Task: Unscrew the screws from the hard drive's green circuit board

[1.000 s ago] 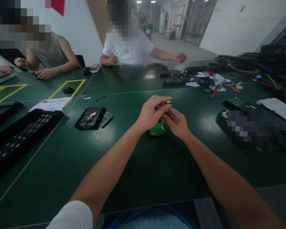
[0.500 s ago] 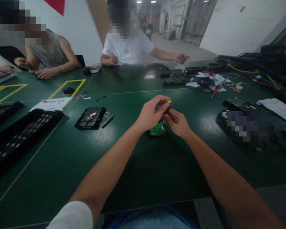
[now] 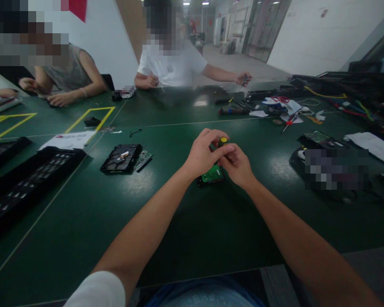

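Observation:
Both my hands meet over a hard drive with a green circuit board (image 3: 213, 175) lying on the green table (image 3: 185, 221). My left hand (image 3: 202, 154) is closed round a small screwdriver with a yellow cap (image 3: 223, 140), held upright above the board. My right hand (image 3: 236, 165) is curled and pinches the lower part of the same screwdriver, its fingers touching those of the left hand. The tip of the tool is hidden behind my fingers.
A second black hard drive (image 3: 120, 157) with a loose green board (image 3: 144, 158) lies to the left. Black trays (image 3: 25, 179) stand at the far left. Tools, papers and cables (image 3: 275, 108) lie at the back right. Two people sit across the table, one holding a tool (image 3: 245, 79).
My hands have sunk slightly toward the circuit board and closed in on each other; the screwdriver's yellow cap now points up between them.

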{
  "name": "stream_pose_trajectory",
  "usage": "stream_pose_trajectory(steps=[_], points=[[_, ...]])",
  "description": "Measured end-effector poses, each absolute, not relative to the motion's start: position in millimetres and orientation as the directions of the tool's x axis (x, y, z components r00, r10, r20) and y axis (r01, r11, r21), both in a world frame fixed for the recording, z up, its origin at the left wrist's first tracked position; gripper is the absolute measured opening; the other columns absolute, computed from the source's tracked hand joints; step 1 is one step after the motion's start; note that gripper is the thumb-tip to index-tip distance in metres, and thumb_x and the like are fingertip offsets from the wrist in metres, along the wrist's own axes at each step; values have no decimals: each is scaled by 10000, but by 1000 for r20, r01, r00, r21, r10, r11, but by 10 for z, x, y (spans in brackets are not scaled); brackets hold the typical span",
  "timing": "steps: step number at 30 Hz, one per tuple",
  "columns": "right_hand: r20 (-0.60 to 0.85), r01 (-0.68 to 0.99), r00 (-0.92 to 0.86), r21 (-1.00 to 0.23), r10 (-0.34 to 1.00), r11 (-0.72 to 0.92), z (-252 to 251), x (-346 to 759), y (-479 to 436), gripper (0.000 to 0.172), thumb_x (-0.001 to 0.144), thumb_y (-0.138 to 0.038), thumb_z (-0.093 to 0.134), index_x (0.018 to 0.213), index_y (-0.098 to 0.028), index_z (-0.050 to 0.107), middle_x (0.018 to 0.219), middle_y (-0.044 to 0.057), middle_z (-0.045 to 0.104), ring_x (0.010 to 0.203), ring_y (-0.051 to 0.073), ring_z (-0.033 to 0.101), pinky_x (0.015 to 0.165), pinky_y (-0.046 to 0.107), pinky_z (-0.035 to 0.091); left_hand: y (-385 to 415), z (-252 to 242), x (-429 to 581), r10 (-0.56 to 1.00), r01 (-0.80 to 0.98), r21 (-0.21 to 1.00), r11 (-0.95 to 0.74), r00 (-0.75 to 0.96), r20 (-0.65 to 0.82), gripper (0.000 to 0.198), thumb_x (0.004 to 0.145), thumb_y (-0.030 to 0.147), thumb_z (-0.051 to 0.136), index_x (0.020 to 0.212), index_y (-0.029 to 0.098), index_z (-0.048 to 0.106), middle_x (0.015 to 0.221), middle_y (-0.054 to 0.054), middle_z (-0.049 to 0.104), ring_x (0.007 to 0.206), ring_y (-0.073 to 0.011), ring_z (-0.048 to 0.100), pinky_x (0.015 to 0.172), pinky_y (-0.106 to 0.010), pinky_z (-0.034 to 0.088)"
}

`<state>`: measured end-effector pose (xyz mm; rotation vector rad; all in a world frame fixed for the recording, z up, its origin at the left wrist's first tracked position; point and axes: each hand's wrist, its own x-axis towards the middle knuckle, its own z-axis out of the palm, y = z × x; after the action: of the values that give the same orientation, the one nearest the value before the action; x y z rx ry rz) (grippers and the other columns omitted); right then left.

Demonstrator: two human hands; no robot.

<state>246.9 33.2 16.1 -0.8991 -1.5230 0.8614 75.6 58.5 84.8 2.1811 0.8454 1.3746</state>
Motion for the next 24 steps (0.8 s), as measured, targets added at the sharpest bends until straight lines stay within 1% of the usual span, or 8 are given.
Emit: stream_pose_trajectory(steps=[2, 4, 9, 13, 16, 19, 21, 24], points=[[437, 118, -91, -887, 895, 446, 159, 2466, 326, 262, 991, -479, 702, 1123, -273, 607, 877, -7, 663, 744, 174, 648, 695, 338, 538, 575, 854, 760, 693, 286, 632, -720, 318, 647, 199, 898, 264, 820, 1059, 214, 714, 1045, -40, 679, 926, -167, 639, 781, -273, 571], [430, 175, -109, -879, 896, 443, 175, 2458, 317, 253, 1028, -499, 635, 1097, -256, 622, 837, 0, 659, 726, 177, 643, 668, 338, 522, 573, 865, 754, 690, 278, 632, -723, 341, 639, 182, 945, 287, 767, 1098, 201, 717, 1106, -66, 709, 980, -186, 671, 823, -297, 585], [445, 289, -149, -834, 883, 469, 247, 2446, 295, 305, 1087, -509, 509, 1070, -241, 656, 801, 18, 659, 698, 185, 621, 661, 356, 502, 575, 899, 726, 653, 104, 693, -714, 454, 605, 354, 1091, 297, 520, 1420, 233, 634, 1345, -98, 726, 1191, -218, 703, 987, -363, 591], [432, 290, -180, -835, 884, 467, 270, 2480, 297, 336, 1091, -534, 487, 990, -250, 638, 795, 21, 664, 684, 188, 613, 660, 361, 503, 605, 863, 713, 650, 63, 712, -699, 471, 596, 344, 1094, 257, 492, 1382, 245, 680, 1352, -79, 729, 1199, -209, 711, 1013, -369, 598], [419, 241, -175, -859, 891, 452, 254, 2487, 291, 303, 1079, -536, 515, 1111, -262, 640, 874, 25, 681, 718, 192, 643, 673, 363, 522, 644, 823, 708, 656, 96, 690, -718, 424, 624, 325, 1065, 226, 556, 1353, 254, 703, 1291, -66, 750, 1155, -197, 721, 1017, -364, 593], [418, 237, -130, -867, 899, 438, 225, 2470, 284, 321, 1015, -500, 653, 1239, -278, 600, 977, 31, 697, 791, 202, 672, 731, 374, 552, 645, 836, 709, 619, 118, 634, -764, 409, 670, 315, 1032, 196, 617, 1325, 247, 722, 1234, -65, 762, 1129, -185, 714, 1006, -341, 574], [426, 253, -95, -864, 900, 436, 205, 2468, 293, 337, 978, -470, 704, 1232, -279, 593, 1001, 35, 699, 821, 210, 676, 756, 382, 563, 623, 871, 711, 600, 127, 611, -781, 424, 679, 320, 1035, 193, 613, 1334, 238, 718, 1212, -71, 764, 1110, -180, 713, 992, -329, 568], [430, 277, -105, -854, 897, 441, 184, 2497, 326, 246, 987, -437, 675, 1154, -264, 624, 979, 37, 689, 817, 210, 671, 763, 387, 567, 605, 918, 704, 572, 141, 578, -804, 451, 685, 327, 1061, 212, 563, 1354, 226, 709, 1213, -84, 763, 1110, -188, 711, 1012, -345, 555]])
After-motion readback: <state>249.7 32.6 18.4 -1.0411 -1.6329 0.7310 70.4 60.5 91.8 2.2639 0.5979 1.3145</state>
